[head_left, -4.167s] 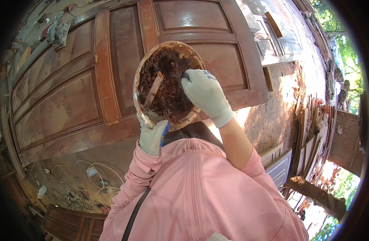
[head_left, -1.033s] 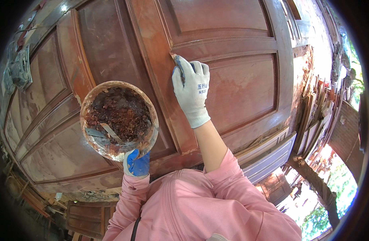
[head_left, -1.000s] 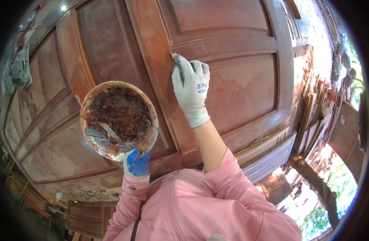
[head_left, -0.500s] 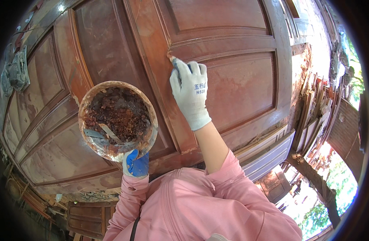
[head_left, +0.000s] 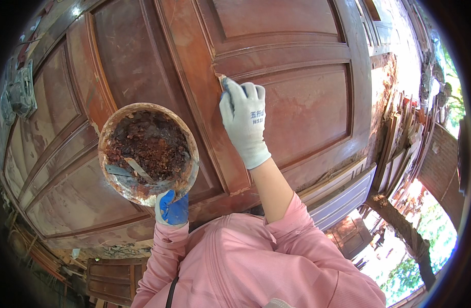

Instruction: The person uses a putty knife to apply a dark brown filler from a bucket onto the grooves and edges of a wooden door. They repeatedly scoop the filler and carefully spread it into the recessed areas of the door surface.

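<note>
My left hand [head_left: 173,209], in a white and blue glove, is closed on the near rim of a round tub [head_left: 105,177]. A clumpy dark brown paste [head_left: 153,138] coats the inside, and two small flat scrapers [head_left: 138,169] lie in it. My right hand [head_left: 245,115], in a white glove, reaches over a brown panelled wooden door [head_left: 297,113]. Its fingers are curled in, with a brownish tip at the moulding beside the upright rail. Whether that is a smeared fingertip or a small piece held in the fingers, I cannot make out.
The door lies flat before me, with raised mouldings and smeared patches. To the left is a plastic-wrapped item [head_left: 22,92]. White panelled boards [head_left: 343,197] lie at the right, near a rough wooden post [head_left: 399,231]. Another brown panel [head_left: 115,280] stands at lower left.
My right hand has slid slightly nearer to me and right along the moulding. The tub in my left hand has shifted a little to the left.
</note>
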### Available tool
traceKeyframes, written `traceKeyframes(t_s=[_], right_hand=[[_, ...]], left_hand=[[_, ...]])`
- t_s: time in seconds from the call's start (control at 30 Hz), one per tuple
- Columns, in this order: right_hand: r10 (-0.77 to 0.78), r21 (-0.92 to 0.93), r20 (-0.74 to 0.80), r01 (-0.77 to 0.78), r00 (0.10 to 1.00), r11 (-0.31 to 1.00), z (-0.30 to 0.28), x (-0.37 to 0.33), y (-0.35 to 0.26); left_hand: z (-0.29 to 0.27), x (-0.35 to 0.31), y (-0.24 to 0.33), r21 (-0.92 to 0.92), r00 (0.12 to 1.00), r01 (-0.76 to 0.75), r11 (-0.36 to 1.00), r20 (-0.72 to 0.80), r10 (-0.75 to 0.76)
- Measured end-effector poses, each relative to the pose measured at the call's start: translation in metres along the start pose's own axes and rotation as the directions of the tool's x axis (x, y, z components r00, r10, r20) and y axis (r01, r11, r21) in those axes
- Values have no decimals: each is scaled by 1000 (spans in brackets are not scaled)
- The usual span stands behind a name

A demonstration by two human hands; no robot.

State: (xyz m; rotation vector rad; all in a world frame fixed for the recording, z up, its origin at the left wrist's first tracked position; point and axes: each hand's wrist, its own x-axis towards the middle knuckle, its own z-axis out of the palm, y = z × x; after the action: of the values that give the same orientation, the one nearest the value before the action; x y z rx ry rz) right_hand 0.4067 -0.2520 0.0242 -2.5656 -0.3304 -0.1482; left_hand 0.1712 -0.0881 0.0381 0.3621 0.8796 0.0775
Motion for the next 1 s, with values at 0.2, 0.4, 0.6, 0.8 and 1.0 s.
traceKeyframes(t_s=[0.2, 0.4, 0.6, 0.8, 1.0], right_hand=[[31, 36, 14, -32, 999, 999, -3, 3, -1], [-25, 46, 19, 24, 1000, 999, -3, 2, -2], [10, -2, 28, -10, 1000, 1000, 0, 26, -9], [109, 187, -25, -102, 994, 977, -15, 1, -5], [169, 146, -67, -158, 983, 977, -9, -18, 6]], left_hand=[[1, 1, 2, -1, 1000, 2, 1000, 18, -2], [2, 0, 1, 11, 1000, -12, 1000, 23, 12], [5, 1, 1, 22, 1000, -18, 1000, 25, 18], [3, 0, 1, 20, 999, -30, 999, 33, 29], [2, 0, 3, 29, 1000, 14, 999, 11, -14]])
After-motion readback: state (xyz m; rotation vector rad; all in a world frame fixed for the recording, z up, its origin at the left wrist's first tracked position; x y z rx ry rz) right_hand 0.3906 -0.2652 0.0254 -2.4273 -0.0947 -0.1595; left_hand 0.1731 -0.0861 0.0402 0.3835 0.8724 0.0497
